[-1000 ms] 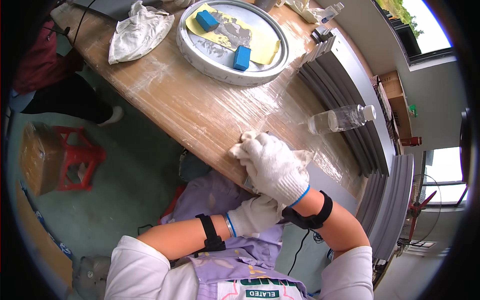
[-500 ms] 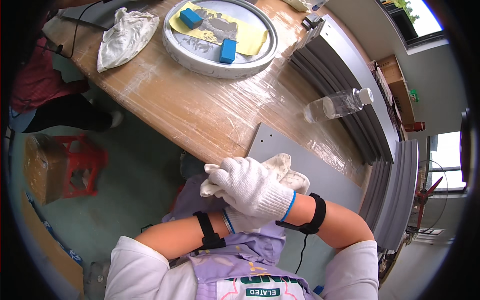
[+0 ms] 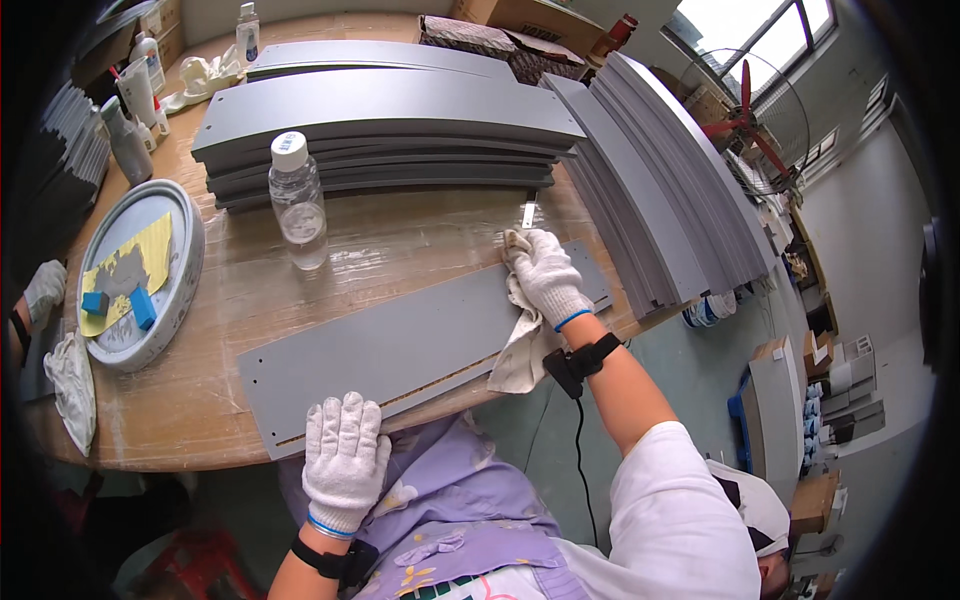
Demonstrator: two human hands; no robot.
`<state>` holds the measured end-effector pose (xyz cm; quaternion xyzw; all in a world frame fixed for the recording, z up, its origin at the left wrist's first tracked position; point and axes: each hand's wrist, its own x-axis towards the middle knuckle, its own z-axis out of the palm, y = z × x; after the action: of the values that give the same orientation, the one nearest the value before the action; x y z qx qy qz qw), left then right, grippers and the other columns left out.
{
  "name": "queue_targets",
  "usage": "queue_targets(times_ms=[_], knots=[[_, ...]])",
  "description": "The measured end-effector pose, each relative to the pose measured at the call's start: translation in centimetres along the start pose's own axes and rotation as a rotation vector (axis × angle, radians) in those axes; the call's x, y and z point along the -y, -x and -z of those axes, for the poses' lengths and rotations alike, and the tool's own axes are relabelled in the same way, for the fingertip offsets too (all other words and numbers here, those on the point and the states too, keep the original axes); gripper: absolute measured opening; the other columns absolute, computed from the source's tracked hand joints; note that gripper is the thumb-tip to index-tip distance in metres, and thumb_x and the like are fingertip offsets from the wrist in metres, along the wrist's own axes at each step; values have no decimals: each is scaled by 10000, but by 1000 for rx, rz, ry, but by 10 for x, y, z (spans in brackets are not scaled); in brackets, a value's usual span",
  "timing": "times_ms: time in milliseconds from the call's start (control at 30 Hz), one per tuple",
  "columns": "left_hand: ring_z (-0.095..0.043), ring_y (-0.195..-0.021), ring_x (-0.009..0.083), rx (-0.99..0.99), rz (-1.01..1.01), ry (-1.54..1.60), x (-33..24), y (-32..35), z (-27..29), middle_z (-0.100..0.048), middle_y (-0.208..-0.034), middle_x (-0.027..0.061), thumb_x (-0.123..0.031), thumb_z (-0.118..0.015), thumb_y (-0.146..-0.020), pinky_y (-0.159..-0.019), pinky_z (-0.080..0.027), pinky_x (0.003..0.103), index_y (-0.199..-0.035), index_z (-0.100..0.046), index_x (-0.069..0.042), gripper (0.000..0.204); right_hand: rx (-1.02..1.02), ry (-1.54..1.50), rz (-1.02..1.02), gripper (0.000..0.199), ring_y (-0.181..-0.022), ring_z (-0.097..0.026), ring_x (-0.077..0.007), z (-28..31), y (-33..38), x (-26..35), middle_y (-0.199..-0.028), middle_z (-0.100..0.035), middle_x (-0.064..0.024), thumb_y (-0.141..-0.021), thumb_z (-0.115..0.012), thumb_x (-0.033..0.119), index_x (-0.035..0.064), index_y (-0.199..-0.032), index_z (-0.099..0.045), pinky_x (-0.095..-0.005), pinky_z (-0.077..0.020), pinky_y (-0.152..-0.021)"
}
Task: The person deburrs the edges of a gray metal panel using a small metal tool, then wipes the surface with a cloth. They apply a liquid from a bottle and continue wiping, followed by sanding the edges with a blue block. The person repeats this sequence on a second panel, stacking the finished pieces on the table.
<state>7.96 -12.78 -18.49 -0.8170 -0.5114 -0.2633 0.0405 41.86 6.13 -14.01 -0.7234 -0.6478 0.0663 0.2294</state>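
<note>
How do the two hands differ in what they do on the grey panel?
The right hand presses a white cloth on the grey panel near its far end; the left hand lies flat on the panel's near edge, holding nothing. The right arm reaches out; the left stays close. Both wear white gloves.

Right hand (image 3: 548, 275) presses rag (image 3: 520, 345) on grey panel (image 3: 400, 345).

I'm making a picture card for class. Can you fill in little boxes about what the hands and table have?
left hand: gloved, flat on the near edge of the grey panel
right hand: gloved, pressing a white cloth on the panel's far end
table: wooden
bottle: clear plastic, upright behind the panel
tray: round, holds blue blocks
stacks: grey panels piled behind
</note>
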Motion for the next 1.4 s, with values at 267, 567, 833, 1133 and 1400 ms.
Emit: queue_targets(times_ms=[267, 567, 833, 1133, 1400], knots=[[-502, -1332, 403, 109, -10, -85, -2, -2, 10, -566, -1397, 200, -205, -713, -831, -1159, -344, 542, -1318, -609, -29, 528, 130, 591, -430, 391, -1170, -611, -383, 69, -3, -103, -1243, -596, -180, -935, -640, 348, 104, -1233, -576, -461, -531, -950], [-534, -1244, 412, 161, 114, -112, 6, -1, 38, -588, -1302, 195, -336, -696, -880, -1125, -367, 533, -1226, -617, -10, 481, 531, 177, -384, 447, -1151, -632, -348, 125, 21, -104, -1217, -671, -159, -924, -565, 421, 105, -1234, -621, -455, -491, -979], [-398, -1398, 429, 163, 61, -34, -33, -94, 10, -485, -1467, 213, -378, -728, -849, -1194, -264, 529, -1330, -594, -40, 603, 316, 0, 403, 304, -947, -641, -343, 78, 89, -25, -976, -621, -137, -830, -693, 170, 110, -1125, -652, -432, -536, -829], [-260, -1489, 408, 443, -32, -27, -39, -114, -11, -348, -1580, 207, -572, -734, -761, -1233, -123, 553, -1480, -464, -74, 915, 207, 193, -66, 290, -1061, -614, -387, 56, -7, -79, -1124, -599, -194, -925, -608, 246, 71, -1156, -609, -461, -511, -930], [-250, -1496, 402, 429, -16, -24, -32, -109, -13, -353, -1578, 210, -580, -782, -690, -1234, -103, 571, -1489, -447, -78, 1002, 383, 207, -18, 255, -983, -649, -341, 97, 90, -102, -1035, -631, -147, -847, -674, 126, 120, -1102, -676, -442, -538, -871]])
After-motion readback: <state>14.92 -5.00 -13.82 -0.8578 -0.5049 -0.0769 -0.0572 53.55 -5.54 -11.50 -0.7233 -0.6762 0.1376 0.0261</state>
